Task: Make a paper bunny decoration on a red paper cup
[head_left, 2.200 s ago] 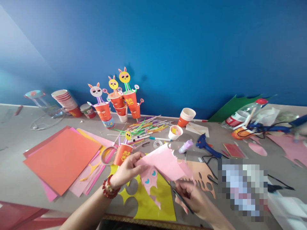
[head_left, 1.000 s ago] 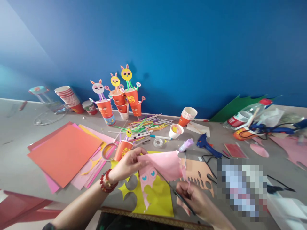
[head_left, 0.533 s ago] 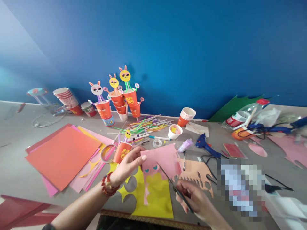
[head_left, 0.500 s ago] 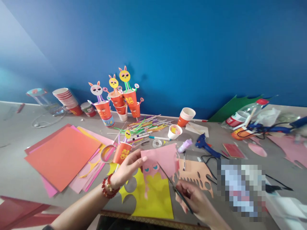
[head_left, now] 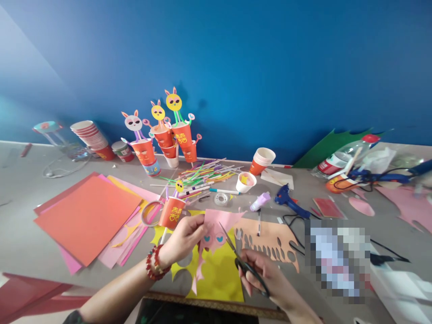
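Note:
Between the thumb and fingers of my left hand (head_left: 185,237) is a sheet of pink paper (head_left: 219,219) with ragged cut edges. Two blue heart-like shapes show on it, and a thin pink strip dangles from its lower left. My right hand (head_left: 261,272) is closed around the black handles of a pair of scissors (head_left: 232,245), whose parted blades point up and left at the pink paper's right side. Beneath both lies yellow paper (head_left: 219,276) with round cut-outs. A small red paper cup (head_left: 172,212) with a yellow-faced figure stands just behind my left hand.
Coloured paper sheets (head_left: 89,216) are stacked at left. Decorated cup figures (head_left: 143,150) stand at the back near pipe cleaners (head_left: 209,173). A blue glue gun (head_left: 292,202) with its cord, a tape roll (head_left: 221,199) and cut orange paper (head_left: 270,238) lie to the right.
The pink paper has turned in my left hand, and its right part now looks narrower. The scissors have shifted slightly left, with the blades now more visibly parted.

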{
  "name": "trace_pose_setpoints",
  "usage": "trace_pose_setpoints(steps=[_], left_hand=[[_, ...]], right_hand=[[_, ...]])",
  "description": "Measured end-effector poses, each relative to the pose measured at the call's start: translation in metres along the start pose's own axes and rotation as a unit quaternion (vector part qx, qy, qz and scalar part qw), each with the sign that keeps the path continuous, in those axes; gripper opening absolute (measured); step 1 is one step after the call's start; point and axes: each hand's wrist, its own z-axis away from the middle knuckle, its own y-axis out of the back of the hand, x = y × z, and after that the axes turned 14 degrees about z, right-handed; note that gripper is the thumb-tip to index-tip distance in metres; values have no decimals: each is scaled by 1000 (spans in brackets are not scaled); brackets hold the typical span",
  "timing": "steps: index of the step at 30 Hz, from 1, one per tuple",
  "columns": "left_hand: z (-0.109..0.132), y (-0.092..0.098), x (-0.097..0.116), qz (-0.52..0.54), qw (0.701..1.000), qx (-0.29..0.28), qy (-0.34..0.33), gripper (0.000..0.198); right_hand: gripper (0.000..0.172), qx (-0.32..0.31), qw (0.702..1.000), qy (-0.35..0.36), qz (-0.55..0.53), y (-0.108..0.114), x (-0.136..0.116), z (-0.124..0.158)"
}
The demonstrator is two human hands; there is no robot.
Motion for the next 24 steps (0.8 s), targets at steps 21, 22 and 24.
trace_pose_setpoints(steps=[21, 22, 24], left_hand=[[-1, -1, 1, -63, 998, -13, -21, 39], [-1, -1, 2, -65, 998, -13, -20, 39], [-1, -1, 3, -69, 997, -13, -17, 40]], right_hand=[[67, 15, 1000, -16, -21, -4, 3, -5], [65, 18, 999, -17, -20, -4, 4, -5], [61, 15, 1000, -21, -10, -3, 6, -5]])
